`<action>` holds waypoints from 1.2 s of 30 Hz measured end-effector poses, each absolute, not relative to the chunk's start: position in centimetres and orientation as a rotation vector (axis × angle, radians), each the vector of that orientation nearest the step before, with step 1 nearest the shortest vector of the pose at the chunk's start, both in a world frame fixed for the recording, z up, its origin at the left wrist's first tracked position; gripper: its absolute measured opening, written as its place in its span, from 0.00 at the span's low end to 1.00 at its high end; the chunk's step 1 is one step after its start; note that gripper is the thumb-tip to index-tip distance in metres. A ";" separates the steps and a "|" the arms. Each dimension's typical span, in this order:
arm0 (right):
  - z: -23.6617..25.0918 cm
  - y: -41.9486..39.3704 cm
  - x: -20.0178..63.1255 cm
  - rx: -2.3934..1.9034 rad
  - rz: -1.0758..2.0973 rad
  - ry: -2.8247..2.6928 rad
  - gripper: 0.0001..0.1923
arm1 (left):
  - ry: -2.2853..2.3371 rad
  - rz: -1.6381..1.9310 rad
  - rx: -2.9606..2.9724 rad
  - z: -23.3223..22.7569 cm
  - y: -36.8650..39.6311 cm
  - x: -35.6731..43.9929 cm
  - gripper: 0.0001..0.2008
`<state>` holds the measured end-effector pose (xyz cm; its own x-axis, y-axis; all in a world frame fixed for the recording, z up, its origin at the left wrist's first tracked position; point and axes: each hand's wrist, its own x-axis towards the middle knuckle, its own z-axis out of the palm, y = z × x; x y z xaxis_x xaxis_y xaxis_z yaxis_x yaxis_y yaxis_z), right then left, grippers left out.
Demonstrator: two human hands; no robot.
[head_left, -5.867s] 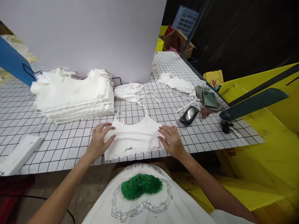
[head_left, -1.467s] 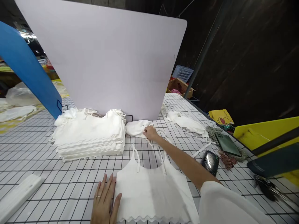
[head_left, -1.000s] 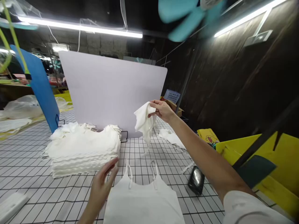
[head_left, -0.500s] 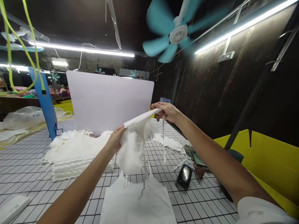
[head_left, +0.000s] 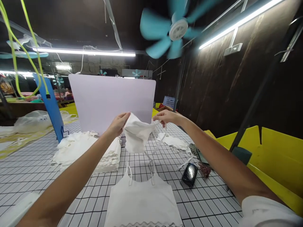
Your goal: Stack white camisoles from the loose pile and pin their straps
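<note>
Both hands had drawn closer together, bunching the white garment held up above the desk.

Left hand and right hand each kept a pinching grip on the garment's top edge; it hung in mid-air over the flat camisole, thin straps dangling. It looked light, soft and limp, likely to sag and twist, so the upper corners or strap roots seemed the best holds. Open room lay near and left on the gridded desk; the folded stack sat far left, the phone right, the lilac board behind.
</note>
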<state>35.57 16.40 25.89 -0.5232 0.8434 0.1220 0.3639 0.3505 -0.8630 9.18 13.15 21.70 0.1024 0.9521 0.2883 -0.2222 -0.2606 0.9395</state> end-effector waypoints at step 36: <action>26.8 14.1 38.4 -0.609 1.224 -1.657 0.24 | 0.590 1.206 1.431 24.8 12.0 1.2 0.17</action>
<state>38.39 14.05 26.80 -0.4216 0.8154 0.3966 -0.1398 0.3737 -0.9169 1.16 12.03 24.75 0.3530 0.8711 0.3414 -0.2651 -0.2568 0.9294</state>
